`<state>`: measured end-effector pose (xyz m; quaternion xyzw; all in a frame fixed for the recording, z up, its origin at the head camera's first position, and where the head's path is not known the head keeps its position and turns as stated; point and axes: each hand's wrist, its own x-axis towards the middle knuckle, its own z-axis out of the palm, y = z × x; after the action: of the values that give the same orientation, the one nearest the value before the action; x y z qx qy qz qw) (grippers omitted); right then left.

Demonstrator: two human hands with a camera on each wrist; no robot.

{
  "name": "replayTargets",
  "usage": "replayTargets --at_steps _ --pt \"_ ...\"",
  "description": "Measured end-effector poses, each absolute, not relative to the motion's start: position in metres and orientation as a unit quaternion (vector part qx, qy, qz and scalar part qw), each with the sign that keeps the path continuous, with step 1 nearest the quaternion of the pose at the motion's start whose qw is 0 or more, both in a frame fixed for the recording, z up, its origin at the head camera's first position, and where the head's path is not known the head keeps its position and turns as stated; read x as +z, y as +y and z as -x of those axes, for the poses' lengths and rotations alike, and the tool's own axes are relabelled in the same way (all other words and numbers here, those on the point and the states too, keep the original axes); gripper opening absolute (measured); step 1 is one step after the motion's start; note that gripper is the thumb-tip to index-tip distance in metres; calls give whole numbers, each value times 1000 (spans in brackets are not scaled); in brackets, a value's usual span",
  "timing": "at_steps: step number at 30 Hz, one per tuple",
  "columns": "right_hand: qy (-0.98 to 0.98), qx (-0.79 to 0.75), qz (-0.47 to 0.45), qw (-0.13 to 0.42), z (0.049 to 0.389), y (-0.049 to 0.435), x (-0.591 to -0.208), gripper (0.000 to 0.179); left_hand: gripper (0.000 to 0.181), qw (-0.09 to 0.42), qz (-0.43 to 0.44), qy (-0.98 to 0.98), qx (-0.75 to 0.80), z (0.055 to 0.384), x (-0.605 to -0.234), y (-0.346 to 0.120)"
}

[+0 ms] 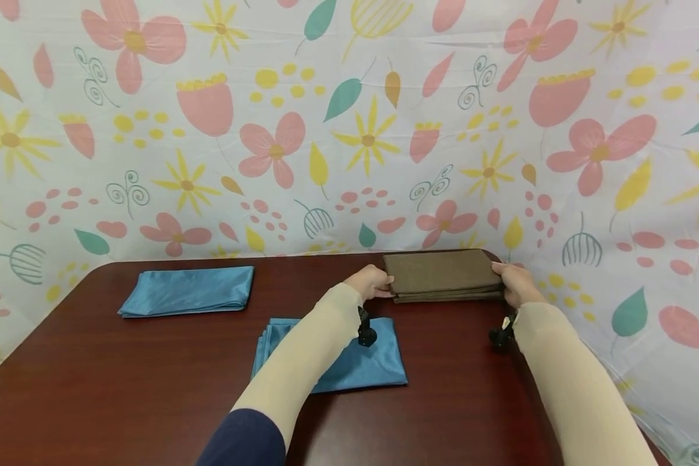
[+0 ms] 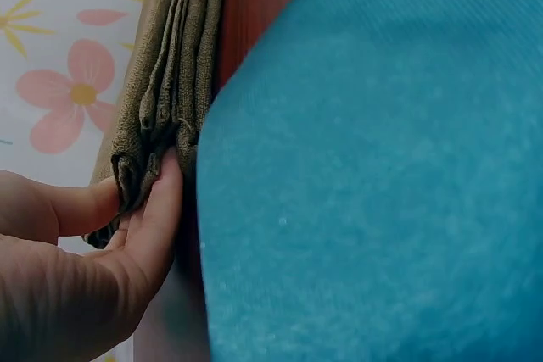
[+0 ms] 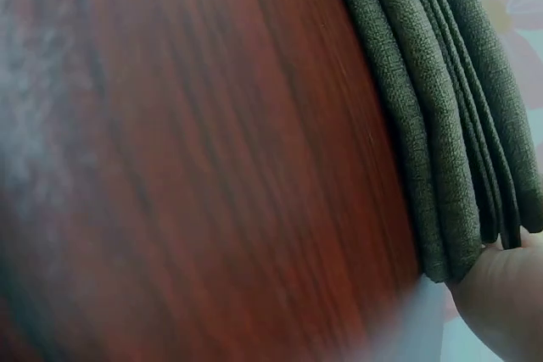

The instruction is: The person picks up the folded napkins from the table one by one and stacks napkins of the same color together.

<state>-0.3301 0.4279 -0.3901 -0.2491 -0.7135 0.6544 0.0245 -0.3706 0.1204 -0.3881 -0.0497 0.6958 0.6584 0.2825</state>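
Observation:
A folded olive-brown cloth [image 1: 443, 272] lies near the far edge of the table, at the right. My left hand [image 1: 371, 282] pinches its left end. In the left wrist view the thumb presses the upper layers of the brown cloth [image 2: 161, 99] while fingers reach in among the folds. At the opposite end, my right hand [image 1: 517, 285] grips the cloth's right side. The right wrist view catches only part of that hand [image 3: 505, 294], against the ends of the stacked layers; its other fingers are hidden.
One folded blue cloth [image 1: 361, 362] lies under my left forearm, which covers part of it. Another folded blue cloth [image 1: 189, 289] sits at the far left of the dark wooden table [image 1: 122, 388]. A flower-printed sheet [image 1: 326, 129] hangs behind the table and along its right side.

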Motion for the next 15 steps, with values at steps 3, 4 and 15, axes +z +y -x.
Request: replayTargets --at_steps 3,4,15 --pt "-692 675 255 21 332 427 -388 51 74 287 49 690 662 406 -420 129" --pt "-686 679 261 24 332 427 -388 51 76 289 51 690 661 418 -432 133" --pt "-820 540 190 8 320 430 -388 51 73 306 50 688 656 420 -436 133"
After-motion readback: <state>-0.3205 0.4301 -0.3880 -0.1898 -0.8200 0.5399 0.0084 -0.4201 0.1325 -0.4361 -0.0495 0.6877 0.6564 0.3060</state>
